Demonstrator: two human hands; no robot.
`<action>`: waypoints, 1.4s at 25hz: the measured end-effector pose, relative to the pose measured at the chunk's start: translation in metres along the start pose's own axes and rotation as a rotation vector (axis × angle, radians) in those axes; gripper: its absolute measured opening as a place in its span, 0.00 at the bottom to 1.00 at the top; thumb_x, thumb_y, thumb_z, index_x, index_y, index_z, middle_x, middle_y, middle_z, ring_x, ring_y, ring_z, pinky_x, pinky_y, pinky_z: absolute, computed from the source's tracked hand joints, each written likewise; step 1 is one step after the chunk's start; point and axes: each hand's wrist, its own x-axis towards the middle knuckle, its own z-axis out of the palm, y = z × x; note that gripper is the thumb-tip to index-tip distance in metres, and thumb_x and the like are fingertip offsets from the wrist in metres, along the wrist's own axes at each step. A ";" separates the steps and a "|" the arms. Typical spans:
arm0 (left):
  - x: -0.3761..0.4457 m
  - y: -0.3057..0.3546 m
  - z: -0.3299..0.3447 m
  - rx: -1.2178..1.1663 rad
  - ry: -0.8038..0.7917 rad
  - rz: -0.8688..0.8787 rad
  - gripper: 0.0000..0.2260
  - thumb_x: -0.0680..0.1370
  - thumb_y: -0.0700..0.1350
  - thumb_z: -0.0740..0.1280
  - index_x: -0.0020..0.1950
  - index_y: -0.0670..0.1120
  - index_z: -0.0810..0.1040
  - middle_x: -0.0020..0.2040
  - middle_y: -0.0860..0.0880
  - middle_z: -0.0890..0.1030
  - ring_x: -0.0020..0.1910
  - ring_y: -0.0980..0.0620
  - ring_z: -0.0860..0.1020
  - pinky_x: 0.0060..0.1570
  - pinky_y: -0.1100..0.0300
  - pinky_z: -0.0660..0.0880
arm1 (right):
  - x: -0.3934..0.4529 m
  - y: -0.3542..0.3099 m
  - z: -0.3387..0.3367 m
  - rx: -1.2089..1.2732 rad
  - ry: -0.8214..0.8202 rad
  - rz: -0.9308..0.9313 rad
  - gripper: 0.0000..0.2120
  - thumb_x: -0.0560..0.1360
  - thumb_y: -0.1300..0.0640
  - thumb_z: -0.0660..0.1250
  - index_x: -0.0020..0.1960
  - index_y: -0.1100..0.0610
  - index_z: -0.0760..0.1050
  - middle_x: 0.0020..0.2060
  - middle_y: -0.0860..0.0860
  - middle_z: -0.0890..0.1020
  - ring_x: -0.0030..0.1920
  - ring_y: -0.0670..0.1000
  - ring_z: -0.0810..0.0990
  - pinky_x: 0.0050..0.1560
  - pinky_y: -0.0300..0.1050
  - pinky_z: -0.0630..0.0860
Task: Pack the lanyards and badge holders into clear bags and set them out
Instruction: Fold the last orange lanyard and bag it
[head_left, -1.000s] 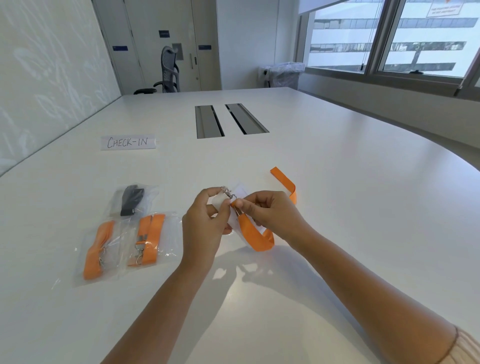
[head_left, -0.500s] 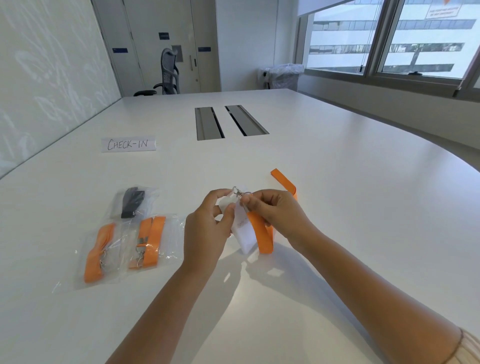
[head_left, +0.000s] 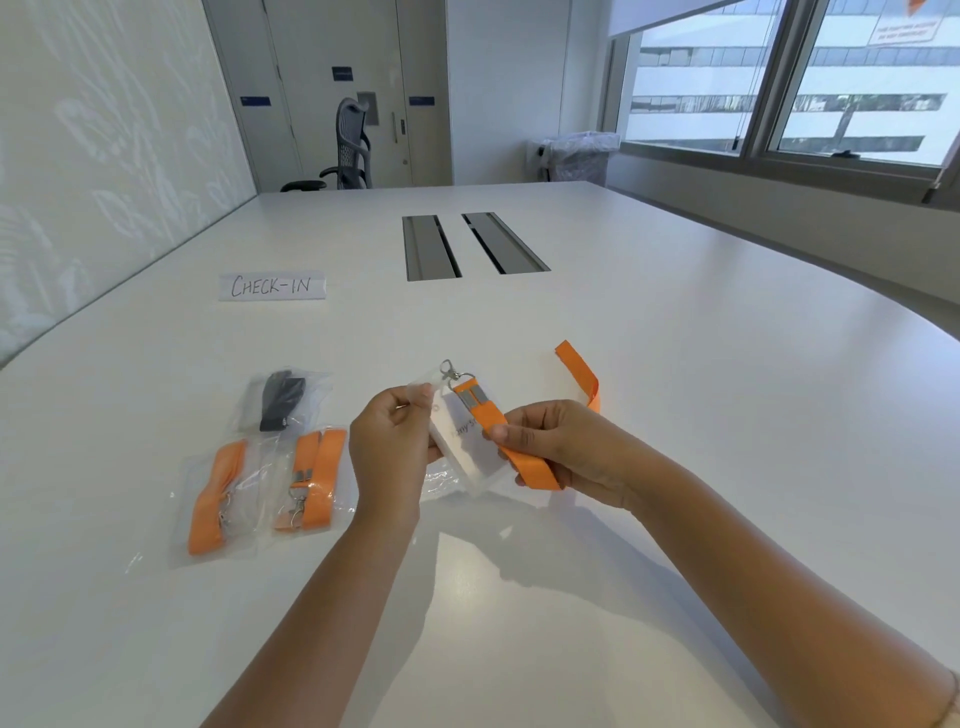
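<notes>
Orange lanyard (head_left: 496, 423) now pinched lower, badge holder (head_left: 462, 436) tilted flatter

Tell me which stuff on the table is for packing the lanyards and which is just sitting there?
For the job:
- orange lanyard, gripped by the right hand
- badge holder, pinched by the left hand
- three packed bags: black one, two orange ones

Just sitting there:
- CHECK-IN sign
- office chair
- bin
</notes>
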 end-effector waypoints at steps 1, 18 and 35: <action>0.001 -0.001 -0.001 -0.034 0.019 -0.036 0.06 0.76 0.43 0.66 0.38 0.48 0.77 0.36 0.49 0.81 0.35 0.50 0.81 0.28 0.61 0.78 | 0.001 0.001 0.000 -0.057 -0.021 -0.003 0.07 0.65 0.51 0.73 0.39 0.54 0.82 0.30 0.46 0.81 0.31 0.44 0.77 0.36 0.35 0.77; -0.001 0.010 -0.007 -0.391 -0.074 -0.241 0.07 0.78 0.44 0.63 0.44 0.43 0.78 0.36 0.48 0.83 0.32 0.56 0.82 0.29 0.65 0.77 | 0.003 0.008 -0.005 -0.676 0.080 -0.046 0.05 0.73 0.50 0.69 0.42 0.47 0.83 0.30 0.49 0.81 0.24 0.43 0.71 0.33 0.35 0.70; -0.026 0.015 0.007 0.158 -0.655 -0.372 0.16 0.70 0.55 0.68 0.43 0.42 0.81 0.33 0.47 0.82 0.30 0.51 0.79 0.31 0.62 0.75 | 0.015 0.014 -0.024 -0.061 0.638 -0.184 0.14 0.75 0.67 0.61 0.46 0.53 0.81 0.42 0.52 0.85 0.39 0.46 0.83 0.38 0.38 0.80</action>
